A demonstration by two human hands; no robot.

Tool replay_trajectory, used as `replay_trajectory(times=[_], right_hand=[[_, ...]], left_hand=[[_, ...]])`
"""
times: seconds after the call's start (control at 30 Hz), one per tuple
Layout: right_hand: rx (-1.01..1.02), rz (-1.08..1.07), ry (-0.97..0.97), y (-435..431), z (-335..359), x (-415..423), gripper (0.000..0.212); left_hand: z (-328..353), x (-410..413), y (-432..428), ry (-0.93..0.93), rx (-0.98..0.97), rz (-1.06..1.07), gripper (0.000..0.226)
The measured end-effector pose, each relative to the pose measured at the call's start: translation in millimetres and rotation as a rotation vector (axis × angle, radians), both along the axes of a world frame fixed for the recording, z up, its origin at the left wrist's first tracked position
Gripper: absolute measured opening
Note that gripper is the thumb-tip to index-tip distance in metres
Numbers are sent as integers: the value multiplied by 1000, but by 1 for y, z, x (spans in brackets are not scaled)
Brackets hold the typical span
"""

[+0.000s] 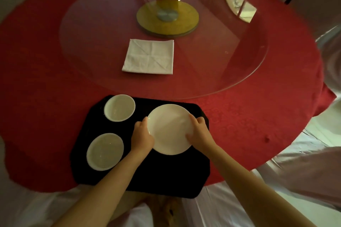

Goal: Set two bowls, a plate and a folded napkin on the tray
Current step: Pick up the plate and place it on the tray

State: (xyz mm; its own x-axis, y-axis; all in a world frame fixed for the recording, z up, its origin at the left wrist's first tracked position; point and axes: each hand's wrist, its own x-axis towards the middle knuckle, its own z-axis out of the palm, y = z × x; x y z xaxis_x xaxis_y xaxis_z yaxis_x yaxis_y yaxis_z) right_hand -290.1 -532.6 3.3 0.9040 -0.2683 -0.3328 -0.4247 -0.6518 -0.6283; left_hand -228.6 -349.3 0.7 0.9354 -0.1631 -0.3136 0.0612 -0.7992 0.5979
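Both hands, left hand (143, 134) and right hand (199, 131), clasp the plate (168, 128) by opposite edges over the black tray (166, 175), while the folded napkin (149, 57) lies well apart at twelve o'clock on the worktop, about equally near either hand.

A red tablecloth (46, 72) covers the round worktop and hangs over its near edge. A round glass turntable (230, 64) sits over the worktop's middle, carried on a yellow disc base (184, 24) with a grey metal hub (167, 14). Pale chair covers (304, 167) stand along the right edge.
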Motion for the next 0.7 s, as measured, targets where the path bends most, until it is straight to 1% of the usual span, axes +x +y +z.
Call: replay_trajectory(times=[0.1, 0.23, 0.43, 0.6, 0.7], right_hand=[[-24, 19, 41, 6, -3, -1, 67], [-74, 23, 69, 10, -4, 0, 68], [-99, 14, 104, 11, -4, 6, 69], [-112, 11, 105, 12, -4, 11, 68], [-130, 17, 131, 10, -4, 14, 66]], left_hand=[[-6, 0, 6, 39, 11, 4, 52], [-10, 1, 6, 38, 25, 4, 48], [-13, 7, 6, 43, 12, -6, 56], [-14, 12, 5, 37, 21, -16, 50], [-16, 12, 4, 39, 12, -24, 50]])
